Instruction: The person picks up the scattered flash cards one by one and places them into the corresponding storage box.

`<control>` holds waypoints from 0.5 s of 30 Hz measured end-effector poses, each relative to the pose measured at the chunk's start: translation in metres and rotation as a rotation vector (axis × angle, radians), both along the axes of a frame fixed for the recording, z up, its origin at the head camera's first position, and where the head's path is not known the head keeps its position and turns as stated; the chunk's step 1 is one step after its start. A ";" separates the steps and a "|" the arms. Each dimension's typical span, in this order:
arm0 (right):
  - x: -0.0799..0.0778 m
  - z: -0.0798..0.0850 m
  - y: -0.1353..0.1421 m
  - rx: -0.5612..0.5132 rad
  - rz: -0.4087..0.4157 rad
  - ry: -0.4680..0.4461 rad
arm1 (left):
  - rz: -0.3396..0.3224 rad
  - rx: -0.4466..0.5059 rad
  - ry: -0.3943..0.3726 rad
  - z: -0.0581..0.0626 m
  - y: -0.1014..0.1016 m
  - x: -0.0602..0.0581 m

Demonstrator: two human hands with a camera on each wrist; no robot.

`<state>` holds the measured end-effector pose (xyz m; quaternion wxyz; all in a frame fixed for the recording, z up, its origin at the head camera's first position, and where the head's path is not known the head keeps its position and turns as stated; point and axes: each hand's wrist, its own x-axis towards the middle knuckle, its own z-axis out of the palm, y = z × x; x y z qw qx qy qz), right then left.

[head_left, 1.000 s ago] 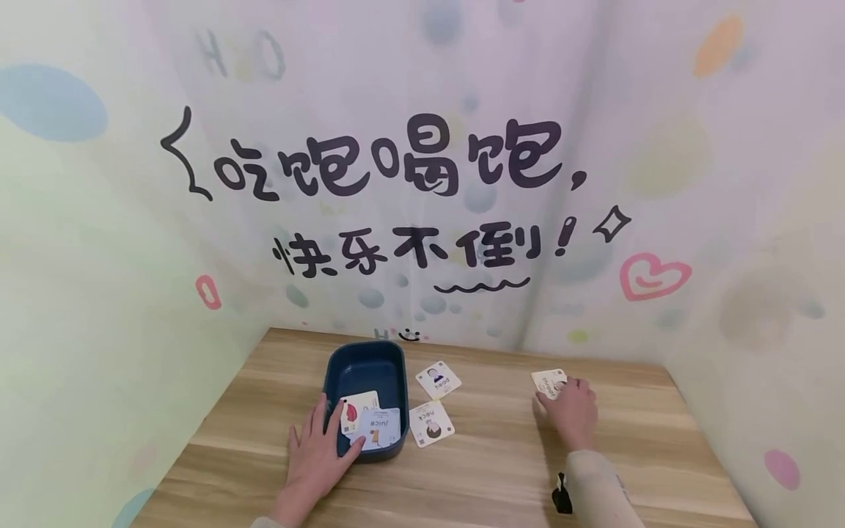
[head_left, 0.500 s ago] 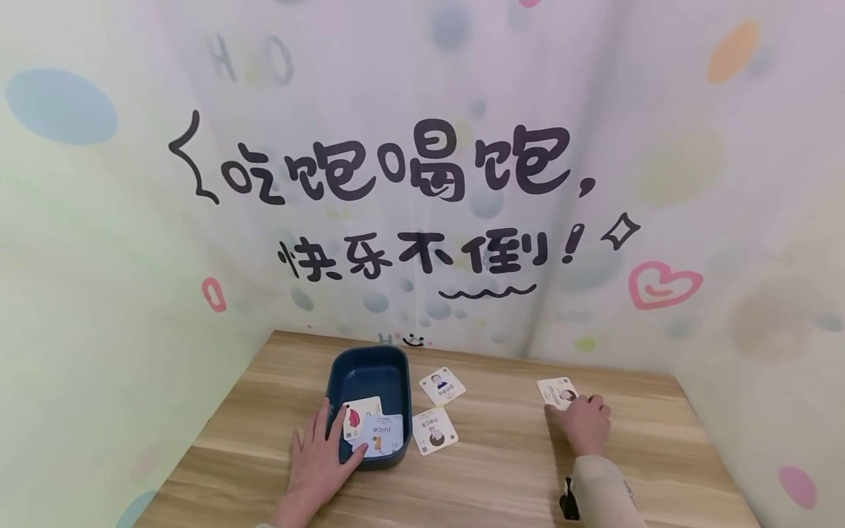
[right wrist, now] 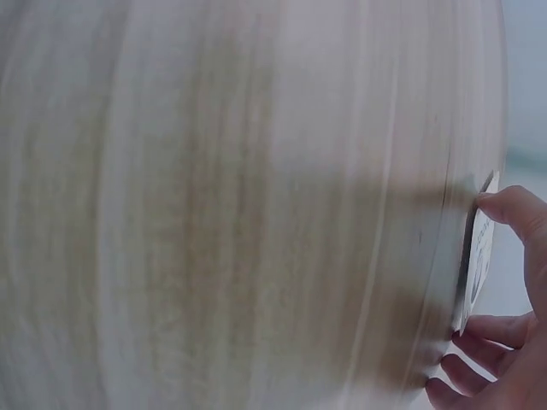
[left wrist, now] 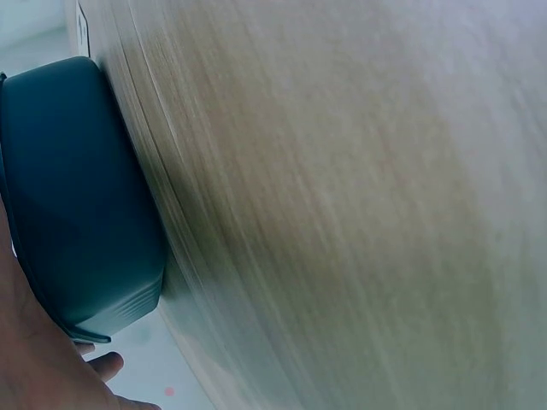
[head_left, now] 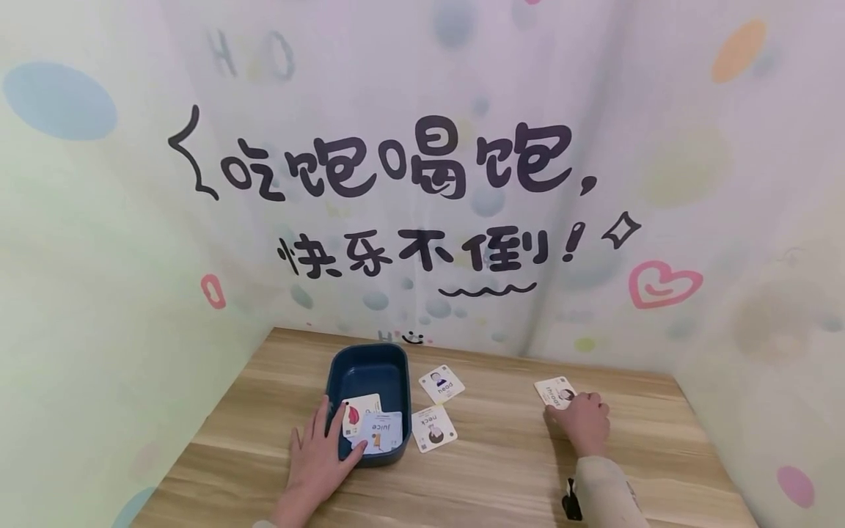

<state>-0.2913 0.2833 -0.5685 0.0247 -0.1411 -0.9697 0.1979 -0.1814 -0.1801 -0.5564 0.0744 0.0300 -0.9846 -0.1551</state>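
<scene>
My left hand [head_left: 317, 458] lies with spread fingers along the near left rim of a dark blue box [head_left: 363, 381], the thumb over its near end. Inside the box are a "juice" card [head_left: 384, 427] and a card with red lips [head_left: 359, 409] partly under it. My right hand [head_left: 584, 422] holds a white "throat" card [head_left: 551, 389] at the table's back right. In the right wrist view the thumb and a finger are at opposite edges of this card [right wrist: 479, 252], tilted at the tabletop. The left wrist view shows the box's outer wall [left wrist: 81, 188].
Right of the box lie a "head" card [head_left: 442, 383] and, nearer me, a "neck" card [head_left: 433, 429] close against the box wall. The wooden table [head_left: 488, 469] ends at a printed curtain [head_left: 422, 73]. A small black object [head_left: 571, 502] shows beside my right sleeve.
The head view has shifted slightly. My right hand sits a little lower on the "throat" card, and more of the card's face shows. My left hand keeps its place on the box.
</scene>
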 end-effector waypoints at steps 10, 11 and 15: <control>0.004 0.008 -0.009 -0.012 0.103 0.075 | 0.006 -0.001 -0.020 -0.002 -0.001 -0.001; 0.004 0.010 -0.012 -0.009 0.118 0.093 | 0.006 0.000 -0.020 -0.002 -0.001 -0.001; 0.006 0.019 -0.024 0.007 0.166 0.152 | 0.004 0.001 -0.018 -0.002 0.000 -0.002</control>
